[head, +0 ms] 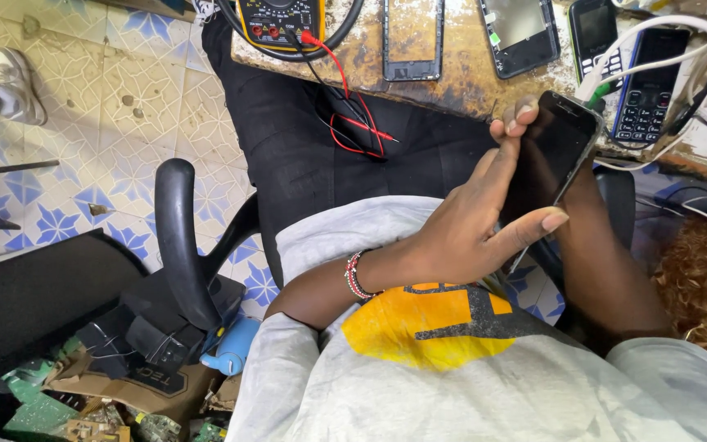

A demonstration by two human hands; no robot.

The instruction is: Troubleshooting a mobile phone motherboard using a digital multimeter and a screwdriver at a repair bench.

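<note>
Left hand closed around black smartphone, fingers along far edge, thumb across near edge. Phone held tilted above lap, just short of bench edge, screen dark. Right hand hidden behind phone (grip cannot be told; only forearm shows). On bench: yellow multimeter with red leads, keypad phone.

- worn, brown-stained wooden workbench, top edge of view;
- yellow multimeter with red and black probe leads hanging over its edge;
- two bare phone frames;
- two dark keypad phones;
- white cables.
</note>
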